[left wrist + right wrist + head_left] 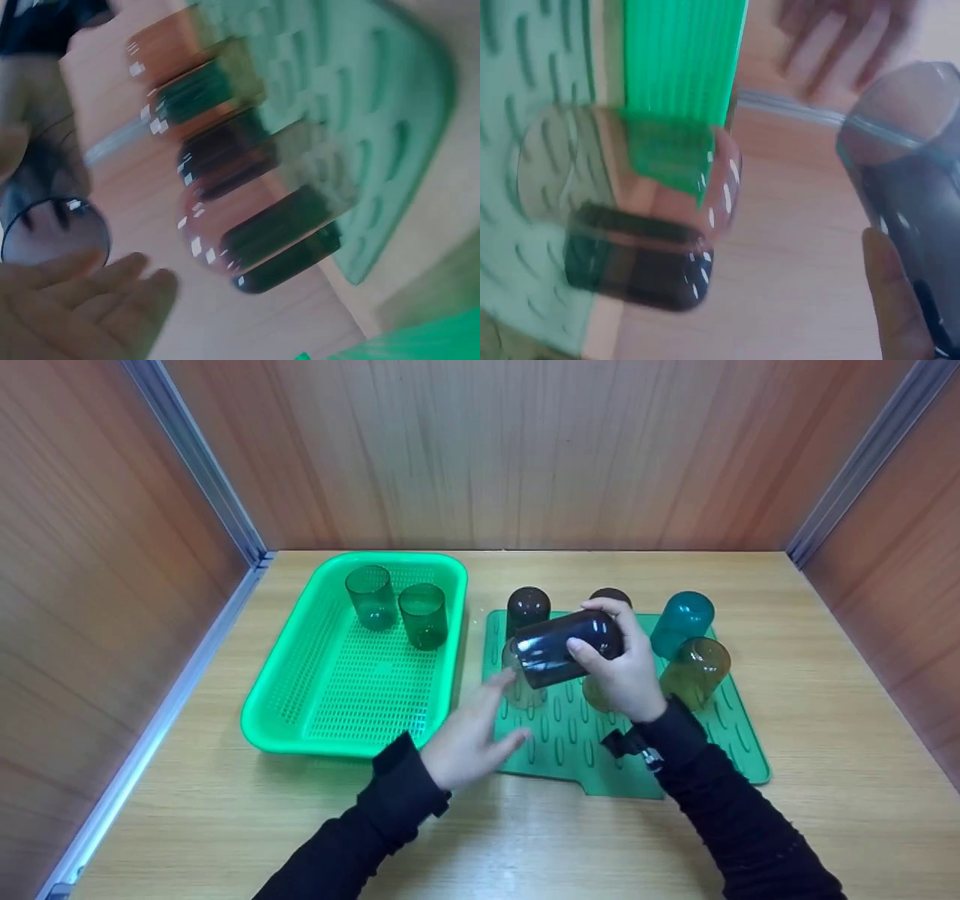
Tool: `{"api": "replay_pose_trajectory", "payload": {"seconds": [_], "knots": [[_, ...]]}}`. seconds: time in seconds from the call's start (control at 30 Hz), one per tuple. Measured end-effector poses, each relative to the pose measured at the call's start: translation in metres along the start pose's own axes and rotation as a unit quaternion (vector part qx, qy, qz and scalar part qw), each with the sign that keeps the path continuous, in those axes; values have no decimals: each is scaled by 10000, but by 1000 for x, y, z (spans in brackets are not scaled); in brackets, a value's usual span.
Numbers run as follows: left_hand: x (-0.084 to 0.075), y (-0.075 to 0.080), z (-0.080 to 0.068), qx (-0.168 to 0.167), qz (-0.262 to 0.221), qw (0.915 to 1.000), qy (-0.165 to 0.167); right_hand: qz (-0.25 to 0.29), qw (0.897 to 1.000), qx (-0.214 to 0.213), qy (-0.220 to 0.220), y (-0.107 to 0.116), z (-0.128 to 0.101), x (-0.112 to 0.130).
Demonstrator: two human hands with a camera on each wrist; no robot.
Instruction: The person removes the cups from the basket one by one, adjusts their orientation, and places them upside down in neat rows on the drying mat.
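Note:
My right hand [630, 679] grips a dark tinted glass [566, 649] near its base, tilted on its side with the mouth facing left. Beside that mouth, my left hand [472, 739] has its fingers extended and holds nothing; the left wrist view shows its fingers [135, 292] close to the rim. Below and behind the held glass, an upturned clear glass [667, 169] stands on the green ridged mat [559, 750]. A second dark glass [528, 606] is at the mat's back left. Another dark one [611, 595] and a yellowish one [594, 696] are partly hidden by my right hand.
A teal glass [684, 619] and an amber glass [697, 667] stand upturned on the mat's right side. Left of the mat is a green perforated basket [259, 720] with two glasses [371, 598] upright at its back. Wooden walls [510, 457] enclose the table on three sides.

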State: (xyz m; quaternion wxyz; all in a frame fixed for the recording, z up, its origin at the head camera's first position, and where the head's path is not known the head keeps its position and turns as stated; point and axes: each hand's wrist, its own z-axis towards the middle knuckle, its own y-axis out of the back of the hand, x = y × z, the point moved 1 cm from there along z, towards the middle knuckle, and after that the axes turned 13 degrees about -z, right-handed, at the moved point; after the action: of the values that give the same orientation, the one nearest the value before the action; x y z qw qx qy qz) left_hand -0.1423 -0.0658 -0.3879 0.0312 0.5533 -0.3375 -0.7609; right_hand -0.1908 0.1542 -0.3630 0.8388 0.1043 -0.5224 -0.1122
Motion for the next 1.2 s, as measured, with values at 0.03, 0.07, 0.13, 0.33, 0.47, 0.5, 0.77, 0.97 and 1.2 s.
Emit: {"api": "replay_pose_trajectory", "payload": {"seconds": [0.03, 0.07, 0.13, 0.33, 0.47, 0.5, 0.77, 0.97, 1.2], "knots": [[3, -4, -2, 188, 221, 9995, 153, -135, 9999, 56, 38, 2, 0, 0], [7, -8, -3, 362, 437, 9980, 287, -291, 9995, 120, 86, 3, -1, 0], [14, -15, -7, 631, 841, 9930, 536, -701, 9971, 226, 215, 4, -1, 0], [38, -27, -13, 879, 1678, 9786, 806, -1901, 9788, 373, 668, -1, -6, -2], [48, -29, -15, 1073, 1780, 9724, 1060, -2641, 9585, 585, 899, -9, -11, -2], [50, -29, -16, 1126, 1797, 9709, 1117, -2849, 9510, 672, 991, -12, -13, -2], [54, -30, -15, 1221, 2042, 9645, 1151, -4066, 8849, 1213, 1920, -39, -29, -14], [55, -32, -15, 1173, 2034, 9647, 1194, -4442, 8615, 1445, 1991, -53, -39, -25], [56, -33, -15, 1073, 2004, 9660, 1234, -4642, 8519, 1480, 1920, -60, -42, -29]]}}
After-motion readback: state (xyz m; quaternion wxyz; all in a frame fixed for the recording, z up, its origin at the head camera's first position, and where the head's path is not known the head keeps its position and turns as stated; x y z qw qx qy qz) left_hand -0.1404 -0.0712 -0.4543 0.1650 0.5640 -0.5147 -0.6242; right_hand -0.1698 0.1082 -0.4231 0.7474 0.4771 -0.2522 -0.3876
